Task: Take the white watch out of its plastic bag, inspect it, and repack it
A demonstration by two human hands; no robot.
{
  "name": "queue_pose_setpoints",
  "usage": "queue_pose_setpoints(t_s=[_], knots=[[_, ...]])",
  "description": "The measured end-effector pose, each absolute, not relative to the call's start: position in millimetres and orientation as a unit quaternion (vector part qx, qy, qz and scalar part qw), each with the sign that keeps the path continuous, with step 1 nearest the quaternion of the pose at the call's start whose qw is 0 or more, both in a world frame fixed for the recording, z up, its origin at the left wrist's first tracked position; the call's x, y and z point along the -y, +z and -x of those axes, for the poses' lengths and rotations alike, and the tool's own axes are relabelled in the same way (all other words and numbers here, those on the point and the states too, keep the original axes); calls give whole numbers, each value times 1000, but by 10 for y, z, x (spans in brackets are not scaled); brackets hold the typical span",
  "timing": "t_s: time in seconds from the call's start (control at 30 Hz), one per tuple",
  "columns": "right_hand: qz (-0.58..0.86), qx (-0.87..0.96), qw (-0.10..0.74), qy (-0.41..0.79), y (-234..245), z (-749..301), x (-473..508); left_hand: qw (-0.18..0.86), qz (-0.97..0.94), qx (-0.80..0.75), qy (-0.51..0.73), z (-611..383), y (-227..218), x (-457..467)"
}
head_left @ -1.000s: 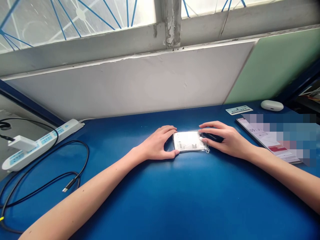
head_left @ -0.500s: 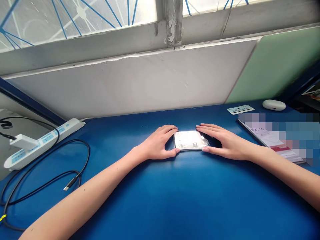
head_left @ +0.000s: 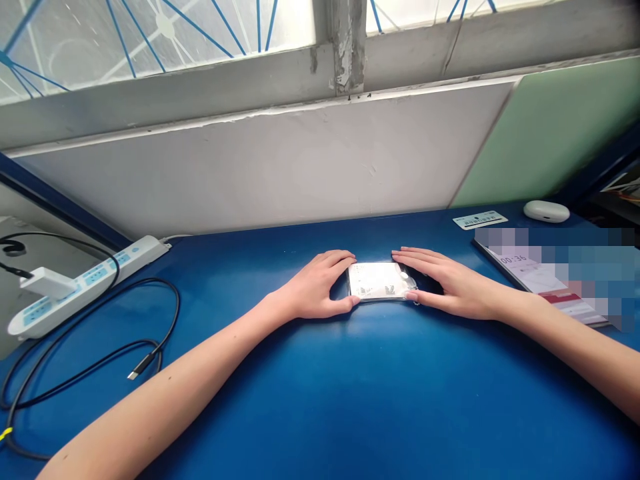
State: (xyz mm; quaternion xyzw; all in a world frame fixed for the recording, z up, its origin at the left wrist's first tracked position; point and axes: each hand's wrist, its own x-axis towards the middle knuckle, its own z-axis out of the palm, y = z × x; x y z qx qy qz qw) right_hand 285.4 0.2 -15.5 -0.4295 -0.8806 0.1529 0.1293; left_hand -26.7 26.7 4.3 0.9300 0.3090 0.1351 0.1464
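A small flat packet (head_left: pixel 377 281) in clear wrapping with a white printed label lies on the blue table (head_left: pixel 320 387). My left hand (head_left: pixel 315 290) grips its left end between thumb and curled fingers. My right hand (head_left: pixel 450 283) lies over its right end with the fingers stretched out flat, pressing on the wrapping. Part of the packet's right end is hidden under those fingers.
A white power strip (head_left: pixel 80 283) with a plugged-in adapter and a looped black cable (head_left: pixel 100 353) lie at the left. At the right are a phone with a lit screen (head_left: pixel 540 277), a white earbud case (head_left: pixel 546 211) and a small label (head_left: pixel 479 219). A white wall panel stands behind.
My right hand has flattened over the packet's right end, its fingers stretching out from a curled grip. The left hand has stayed in place.
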Motion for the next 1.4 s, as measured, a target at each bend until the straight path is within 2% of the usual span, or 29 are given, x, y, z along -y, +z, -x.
queue_pose_setpoints(t_s=[0.4,0.67,1.4], knots=[[424,889,156,73,-190,-2901,-20,147,-929,-312,132,257,63,-261],[425,895,106,87,-134,-2916,-17,151,-929,-311,132,257,67,-255],[417,896,127,84,-169,-2940,-28,147,-930,-309,135,253,65,-263]])
